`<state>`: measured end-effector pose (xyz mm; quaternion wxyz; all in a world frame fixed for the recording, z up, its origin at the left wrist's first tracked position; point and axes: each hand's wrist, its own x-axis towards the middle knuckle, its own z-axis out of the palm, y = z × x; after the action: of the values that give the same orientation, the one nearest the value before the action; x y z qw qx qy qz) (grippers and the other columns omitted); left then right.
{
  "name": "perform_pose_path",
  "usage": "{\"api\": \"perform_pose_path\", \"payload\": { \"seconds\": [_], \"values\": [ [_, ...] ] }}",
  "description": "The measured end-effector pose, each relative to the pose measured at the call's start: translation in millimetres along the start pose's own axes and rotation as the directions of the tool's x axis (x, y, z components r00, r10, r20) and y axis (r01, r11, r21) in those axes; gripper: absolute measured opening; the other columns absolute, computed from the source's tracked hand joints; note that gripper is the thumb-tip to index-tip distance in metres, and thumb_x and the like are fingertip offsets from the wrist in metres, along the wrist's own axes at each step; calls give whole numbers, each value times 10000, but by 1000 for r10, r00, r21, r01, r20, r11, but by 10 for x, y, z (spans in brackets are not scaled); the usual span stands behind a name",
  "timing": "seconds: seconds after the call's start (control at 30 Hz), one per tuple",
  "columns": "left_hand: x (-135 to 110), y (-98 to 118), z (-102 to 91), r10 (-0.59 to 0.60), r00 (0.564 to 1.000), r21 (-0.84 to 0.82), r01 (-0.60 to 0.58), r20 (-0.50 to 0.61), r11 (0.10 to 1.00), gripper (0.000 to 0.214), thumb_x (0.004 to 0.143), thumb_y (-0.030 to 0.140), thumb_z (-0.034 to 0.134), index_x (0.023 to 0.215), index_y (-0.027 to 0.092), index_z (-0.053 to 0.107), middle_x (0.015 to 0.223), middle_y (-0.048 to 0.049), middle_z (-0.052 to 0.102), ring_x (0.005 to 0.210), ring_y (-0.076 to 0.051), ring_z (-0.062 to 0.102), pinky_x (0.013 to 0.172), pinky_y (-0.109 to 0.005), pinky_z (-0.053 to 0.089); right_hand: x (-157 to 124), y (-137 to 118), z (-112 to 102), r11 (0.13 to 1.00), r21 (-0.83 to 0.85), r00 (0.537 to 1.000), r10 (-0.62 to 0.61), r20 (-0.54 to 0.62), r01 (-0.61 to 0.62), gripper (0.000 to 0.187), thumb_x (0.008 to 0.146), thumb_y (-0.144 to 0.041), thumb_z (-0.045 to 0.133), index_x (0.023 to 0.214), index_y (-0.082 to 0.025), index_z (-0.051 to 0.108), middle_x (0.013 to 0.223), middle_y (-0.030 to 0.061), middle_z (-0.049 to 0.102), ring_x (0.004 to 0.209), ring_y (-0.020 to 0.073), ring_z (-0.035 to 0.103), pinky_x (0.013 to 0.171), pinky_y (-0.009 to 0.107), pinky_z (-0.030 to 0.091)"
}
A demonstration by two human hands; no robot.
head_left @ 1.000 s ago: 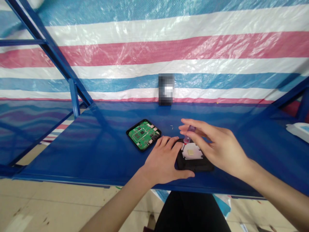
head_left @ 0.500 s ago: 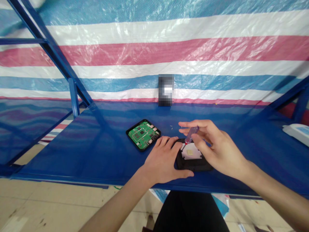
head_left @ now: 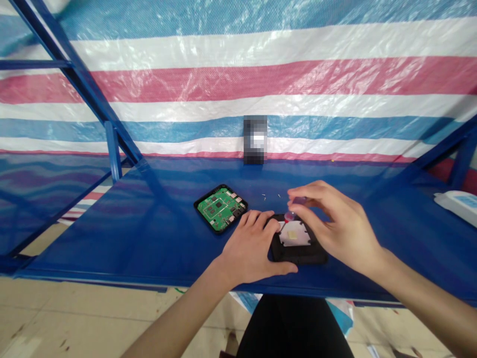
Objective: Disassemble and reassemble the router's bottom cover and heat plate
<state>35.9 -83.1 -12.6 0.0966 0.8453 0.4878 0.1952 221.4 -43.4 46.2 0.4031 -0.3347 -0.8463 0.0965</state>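
Observation:
A black plastic casing half [head_left: 303, 256] with a white metal plate [head_left: 302, 239] and a small pale pad inside lies on the blue table. My left hand [head_left: 250, 246] grips its left side, fingers along the far edge and thumb along the near edge. Between the thumb and fingers of my right hand [head_left: 328, 219] is a screwdriver [head_left: 289, 217] with a clear purple handle, partly hidden by the fingers. It leans with its tip down at the plate's upper left corner. Left of my hands, a green circuit board [head_left: 219, 205] sits in another black casing half [head_left: 215, 230].
Several small screws [head_left: 264, 197] lie beyond the casing on the blue table [head_left: 130, 238]. A blurred dark object [head_left: 255, 141] stands against the striped sheet at the back. At the right edge is a white device [head_left: 458, 205]. Blue frame bars [head_left: 84, 92] slope at both sides.
My right fingers have drawn together around the screwdriver handle, which now sits more upright and is more covered. Another screw behind it has come into view. My left hand stays in place.

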Motion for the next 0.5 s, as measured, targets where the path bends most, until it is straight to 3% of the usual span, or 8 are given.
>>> {"api": "perform_pose_path", "payload": {
  "seconds": [0.1, 0.27, 0.4, 0.5],
  "values": [
    [1, -3, 2, 2, 1000, 2, -2, -3, 1000, 640, 739, 732, 723, 1090, 220, 568, 1382, -142, 565, 1261, -351, 490, 1084, -527, 378, -19, 2, 4, 995, 28, 995, 92, 42, -93, 198, 991, -270, 533, 1178, -231, 582, 1091, 87, 746, 906, 204, 752, 773, 336, 618],
    [2, 1, 2, 1, 1000, 15, -1, 6, 1000, 650, 740, 727, 727, 1110, 218, 568, 1370, -134, 570, 1237, -346, 502, 1079, -523, 386, -49, 7, 17, 1000, -11, 1000, -9, -13, 9, 168, 932, -273, 648, 1096, -245, 632, 1010, 63, 747, 801, 192, 741, 774, 332, 616],
    [0, 4, -1, 6, 1000, 10, -6, -2, 1000, 640, 740, 729, 726, 1095, 219, 574, 1370, -142, 572, 1252, -352, 496, 1080, -529, 384, -81, 17, 38, 994, 39, 994, 101, 38, -102, 269, 989, -257, 537, 1258, -252, 543, 1158, 78, 737, 917, 196, 752, 764, 323, 620],
    [1, 7, -3, 2, 1000, 14, -2, 3, 1000, 655, 739, 718, 735, 1125, 215, 569, 1359, -135, 578, 1232, -346, 507, 1076, -523, 390, -79, 25, 40, 1000, -24, 1000, 8, -20, -8, 205, 939, -275, 638, 1141, -238, 622, 1059, 76, 730, 831, 197, 738, 772, 334, 610]
  ]
}}
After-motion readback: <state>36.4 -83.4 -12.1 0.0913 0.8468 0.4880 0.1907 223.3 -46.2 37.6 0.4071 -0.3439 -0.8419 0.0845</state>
